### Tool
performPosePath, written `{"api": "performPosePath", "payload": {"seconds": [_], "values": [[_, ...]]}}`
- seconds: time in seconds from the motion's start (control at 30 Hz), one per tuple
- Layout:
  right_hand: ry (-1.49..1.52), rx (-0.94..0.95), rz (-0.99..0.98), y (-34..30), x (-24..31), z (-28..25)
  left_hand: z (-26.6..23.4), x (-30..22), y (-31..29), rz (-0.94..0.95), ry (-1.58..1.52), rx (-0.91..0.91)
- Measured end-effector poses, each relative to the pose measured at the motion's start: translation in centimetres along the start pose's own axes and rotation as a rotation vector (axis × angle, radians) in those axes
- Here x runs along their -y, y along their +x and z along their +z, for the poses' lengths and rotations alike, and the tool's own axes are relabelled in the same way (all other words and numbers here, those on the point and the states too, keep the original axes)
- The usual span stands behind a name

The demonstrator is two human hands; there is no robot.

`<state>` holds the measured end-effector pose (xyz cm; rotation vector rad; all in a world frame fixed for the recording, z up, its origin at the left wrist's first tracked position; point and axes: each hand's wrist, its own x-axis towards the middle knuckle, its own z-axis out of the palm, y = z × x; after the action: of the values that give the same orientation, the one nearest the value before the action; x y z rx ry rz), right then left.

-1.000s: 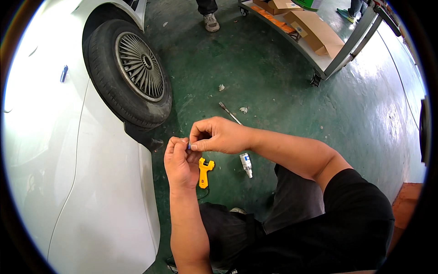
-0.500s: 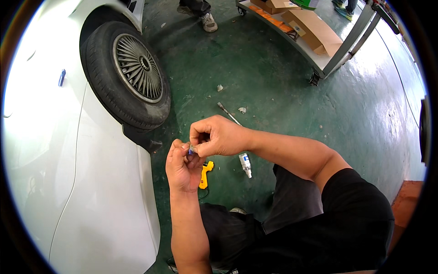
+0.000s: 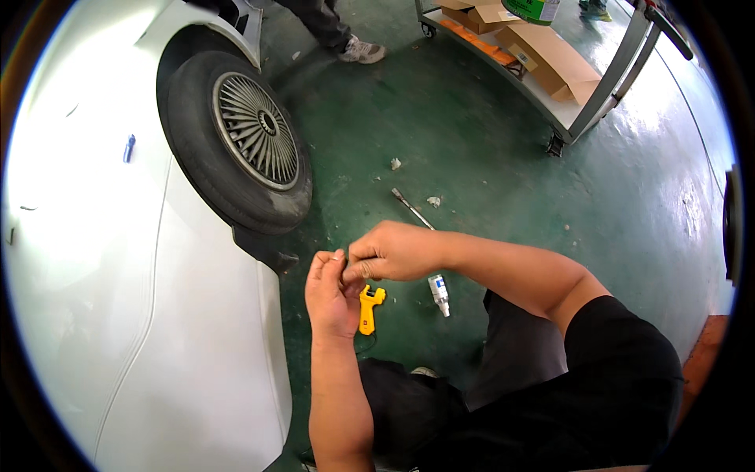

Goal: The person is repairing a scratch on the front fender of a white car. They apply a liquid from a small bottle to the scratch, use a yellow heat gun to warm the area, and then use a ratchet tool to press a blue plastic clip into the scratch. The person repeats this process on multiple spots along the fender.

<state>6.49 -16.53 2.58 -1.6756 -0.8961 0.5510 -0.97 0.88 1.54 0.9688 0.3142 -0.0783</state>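
Observation:
My left hand (image 3: 329, 295) is held up beside the white car, its fingers curled and meeting those of my right hand (image 3: 399, 250). The right hand comes in from the right, thumb and fingers pinched together at the left fingertips. Whatever small thing they hold is hidden between the fingers now. Just below the hands, a yellow hand tool (image 3: 369, 311) with a dark cord lies on the floor. A small white bottle (image 3: 440, 294) lies under my right forearm. Beyond the right hand is a metal rod-like tool (image 3: 410, 206), partly covered by the forearm.
The white car's panel (image 3: 212, 338) fills the left side, with a spoked wheel (image 3: 263, 130) ahead. A small blue object (image 3: 129, 149) sits on the bodywork. A grey cart (image 3: 562, 118) carries cardboard boxes (image 3: 543, 55). Another person's shoe (image 3: 362, 51) is at the top. White scraps (image 3: 433, 201) dot the floor.
The whole scene has shifted right and down as my head moved. A small bluish thing showed between my fingertips before and is now covered. The other person's foot has turned.

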Motion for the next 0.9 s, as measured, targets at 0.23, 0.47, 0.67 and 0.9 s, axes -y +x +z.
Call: {"api": "performPosePath", "payload": {"seconds": [0.23, 0.47, 0.67, 0.9], "values": [[0.173, 0.095, -0.041, -0.3, 0.1, 0.1, -0.3, -0.2, -0.3, -0.096, 0.151, 0.027], [0.539, 0.083, 0.027, -0.8, 0.1, 0.8, 0.9, -0.8, -1.4, -0.051, 0.072, 0.136], [0.589, 0.006, -0.024, -0.8, -0.3, 1.6, 1.3, -0.7, -1.8, -0.027, 0.074, 0.117], [0.600, -0.020, -0.049, -0.6, -0.9, 1.8, 1.1, -1.0, -1.8, -0.055, 0.022, 0.200]]}}
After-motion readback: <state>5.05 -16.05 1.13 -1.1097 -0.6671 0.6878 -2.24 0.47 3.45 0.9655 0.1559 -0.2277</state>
